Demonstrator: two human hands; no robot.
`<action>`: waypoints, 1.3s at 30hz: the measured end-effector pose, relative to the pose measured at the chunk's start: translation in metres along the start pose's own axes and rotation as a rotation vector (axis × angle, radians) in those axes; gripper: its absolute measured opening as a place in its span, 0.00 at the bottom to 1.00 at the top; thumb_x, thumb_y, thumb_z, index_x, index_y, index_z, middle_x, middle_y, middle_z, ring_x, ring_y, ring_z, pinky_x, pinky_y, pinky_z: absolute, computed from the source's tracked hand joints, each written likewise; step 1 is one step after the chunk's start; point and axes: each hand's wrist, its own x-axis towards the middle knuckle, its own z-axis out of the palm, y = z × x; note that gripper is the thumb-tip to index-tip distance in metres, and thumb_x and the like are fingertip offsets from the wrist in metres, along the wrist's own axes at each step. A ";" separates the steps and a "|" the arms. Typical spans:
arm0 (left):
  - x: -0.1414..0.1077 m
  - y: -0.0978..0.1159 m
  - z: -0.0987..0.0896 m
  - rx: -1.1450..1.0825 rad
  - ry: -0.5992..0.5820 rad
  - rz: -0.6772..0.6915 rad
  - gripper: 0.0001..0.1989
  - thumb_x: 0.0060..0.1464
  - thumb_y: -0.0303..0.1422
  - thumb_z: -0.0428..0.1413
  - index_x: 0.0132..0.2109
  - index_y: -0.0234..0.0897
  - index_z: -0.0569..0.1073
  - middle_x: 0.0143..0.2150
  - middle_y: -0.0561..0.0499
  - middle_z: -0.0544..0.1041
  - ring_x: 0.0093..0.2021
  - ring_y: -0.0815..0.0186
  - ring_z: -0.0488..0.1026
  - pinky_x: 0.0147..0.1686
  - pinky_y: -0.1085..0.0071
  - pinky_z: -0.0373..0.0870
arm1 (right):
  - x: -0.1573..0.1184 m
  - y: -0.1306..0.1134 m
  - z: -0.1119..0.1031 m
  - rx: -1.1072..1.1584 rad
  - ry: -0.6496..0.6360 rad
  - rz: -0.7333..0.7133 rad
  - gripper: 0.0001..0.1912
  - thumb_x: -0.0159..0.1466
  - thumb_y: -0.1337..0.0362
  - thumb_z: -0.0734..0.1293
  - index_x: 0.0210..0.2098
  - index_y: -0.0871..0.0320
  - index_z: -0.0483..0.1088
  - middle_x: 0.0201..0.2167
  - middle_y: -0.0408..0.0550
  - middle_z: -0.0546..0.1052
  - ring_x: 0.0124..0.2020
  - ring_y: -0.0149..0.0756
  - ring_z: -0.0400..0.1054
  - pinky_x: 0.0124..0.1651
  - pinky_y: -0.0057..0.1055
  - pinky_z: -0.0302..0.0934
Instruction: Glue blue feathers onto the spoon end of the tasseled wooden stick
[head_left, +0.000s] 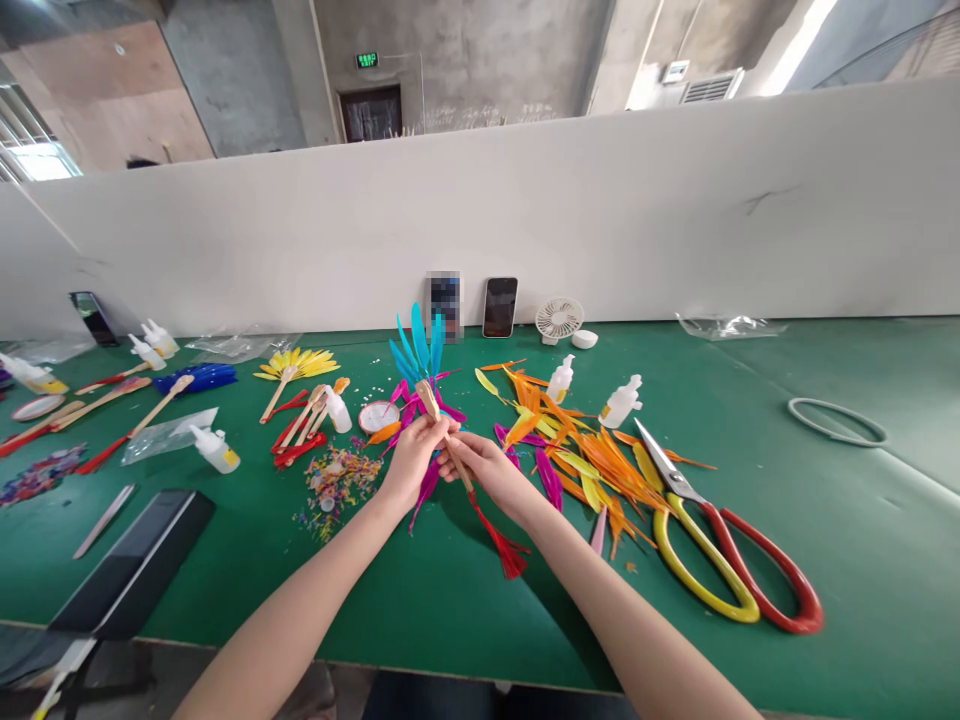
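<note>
Both my hands are closed on a small feather fan [427, 396], held over the green table. Blue feathers [421, 340] spread from the top of its wooden handle, and a red tassel [504, 545] hangs from the lower end. My left hand [411, 452] grips the handle near the feather base. Just below, my right hand [480, 465] pinches the handle. Magenta feathers [426, 490] lie beneath and around my hands. Right of them is a pile of orange and yellow feathers [611, 460]. A small dish with a red rim [379, 417] sits to the left.
Large scissors [720, 545] with yellow and red handles lie at the right, near glue bottles [621, 402]. Colourful bits [341, 480], wooden handles [311, 415] and a yellow fan [298, 365] lie left. A phone [500, 307] and a small fan [559, 318] stand by the white partition.
</note>
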 end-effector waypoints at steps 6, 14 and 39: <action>0.000 0.012 -0.004 0.065 0.109 0.223 0.14 0.42 0.43 0.56 0.25 0.36 0.66 0.17 0.56 0.68 0.20 0.72 0.65 0.25 0.74 0.62 | 0.007 0.004 -0.021 -0.416 0.390 -0.223 0.09 0.55 0.59 0.60 0.28 0.57 0.66 0.25 0.46 0.71 0.29 0.36 0.65 0.35 0.35 0.60; -0.015 0.020 0.005 0.125 0.148 0.273 0.18 0.44 0.47 0.54 0.23 0.38 0.61 0.13 0.60 0.59 0.13 0.76 0.54 0.16 0.76 0.51 | 0.003 0.022 -0.003 -1.112 -0.077 -0.556 0.13 0.54 0.74 0.59 0.35 0.57 0.70 0.44 0.52 0.70 0.50 0.43 0.58 0.51 0.42 0.53; -0.017 0.005 0.006 0.280 0.052 0.272 0.15 0.48 0.45 0.51 0.25 0.39 0.60 0.16 0.59 0.58 0.15 0.75 0.54 0.17 0.75 0.50 | 0.016 0.010 -0.058 -1.546 0.550 -0.107 0.10 0.57 0.63 0.61 0.35 0.59 0.70 0.34 0.57 0.71 0.39 0.49 0.61 0.37 0.38 0.53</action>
